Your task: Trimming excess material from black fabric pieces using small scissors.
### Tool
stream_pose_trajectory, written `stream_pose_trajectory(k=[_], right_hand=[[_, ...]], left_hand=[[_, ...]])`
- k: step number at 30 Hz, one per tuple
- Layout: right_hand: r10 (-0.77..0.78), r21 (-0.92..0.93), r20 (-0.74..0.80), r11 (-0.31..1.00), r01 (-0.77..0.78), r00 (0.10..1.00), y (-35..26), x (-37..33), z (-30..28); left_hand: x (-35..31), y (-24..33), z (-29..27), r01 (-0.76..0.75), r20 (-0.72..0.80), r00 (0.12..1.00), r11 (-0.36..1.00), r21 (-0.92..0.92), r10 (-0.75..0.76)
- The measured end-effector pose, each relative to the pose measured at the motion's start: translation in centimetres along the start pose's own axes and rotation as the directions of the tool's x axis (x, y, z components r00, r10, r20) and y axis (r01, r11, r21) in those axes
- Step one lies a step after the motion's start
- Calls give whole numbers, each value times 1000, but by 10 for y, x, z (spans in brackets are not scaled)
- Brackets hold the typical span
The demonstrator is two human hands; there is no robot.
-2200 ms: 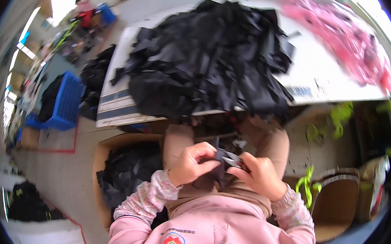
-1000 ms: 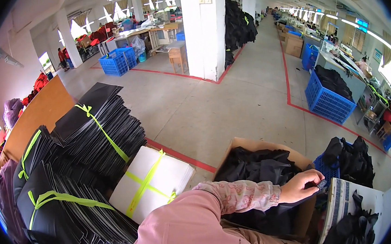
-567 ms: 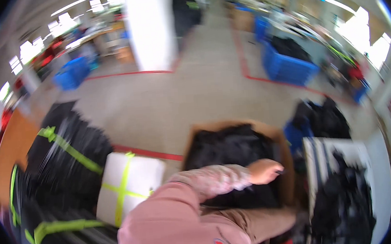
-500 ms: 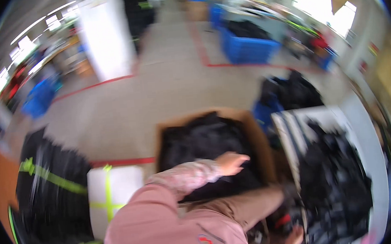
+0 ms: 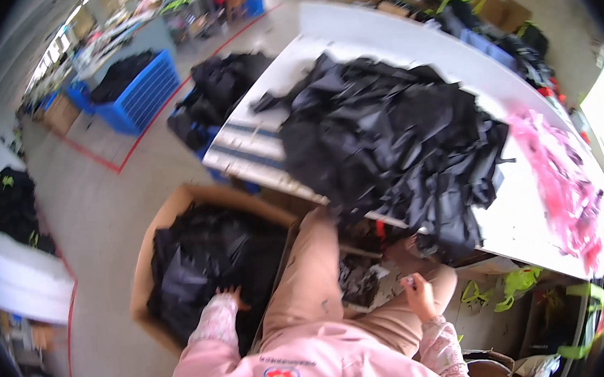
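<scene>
At the lower left, my left hand point(image 5: 231, 298) rests over the black fabric pieces point(image 5: 203, 251) that fill a cardboard box point(image 5: 143, 274). Its fingers are apart and seem to hold nothing. Above my right thigh, my right hand point(image 5: 419, 299) is closed, with a small object at its fingertips that I cannot make out. In front of me a large heap of black cut fabric point(image 5: 391, 137) lies on a white table point(image 5: 255, 149). Part of that heap hangs over the table's near edge, close to my knees.
Crumpled pink plastic point(image 5: 556, 180) lies at the table's right end. Beyond the table's left corner sits a dark pile point(image 5: 228, 83), with a blue crate point(image 5: 139, 95) farther back. Under the table are scraps point(image 5: 360, 280) and bright green straps point(image 5: 517, 288).
The view has swung right, bringing the table and fabric heap to the middle. My left hand stays over the box; my right hand has come up above my thigh.
</scene>
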State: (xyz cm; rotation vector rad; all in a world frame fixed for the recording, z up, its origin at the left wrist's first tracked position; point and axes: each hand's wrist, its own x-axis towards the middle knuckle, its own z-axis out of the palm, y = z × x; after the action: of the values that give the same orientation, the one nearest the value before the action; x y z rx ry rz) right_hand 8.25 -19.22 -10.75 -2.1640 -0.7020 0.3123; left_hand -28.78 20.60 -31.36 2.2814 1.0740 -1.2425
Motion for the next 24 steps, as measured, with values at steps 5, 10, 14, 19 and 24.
stream_pose_trajectory(k=[5,10,14,19,24], right_hand=[[15,-26,72,1000,-13,997,10,-8,1],[17,-37,174,999,-11,985,0,-2,26],[113,-62,260,993,-100,959,-1,8,37],[187,-62,213,982,-178,959,10,15,26],[43,-5,201,999,-43,979,-12,20,46]], left_hand=[[-17,11,12,55,72,996,994,-94,-48],[-26,24,84,-38,190,978,973,-228,83],[-17,34,108,-165,230,943,937,-308,242],[-9,53,44,-447,0,880,826,-343,476],[-95,28,-129,-614,-487,789,480,-627,374]])
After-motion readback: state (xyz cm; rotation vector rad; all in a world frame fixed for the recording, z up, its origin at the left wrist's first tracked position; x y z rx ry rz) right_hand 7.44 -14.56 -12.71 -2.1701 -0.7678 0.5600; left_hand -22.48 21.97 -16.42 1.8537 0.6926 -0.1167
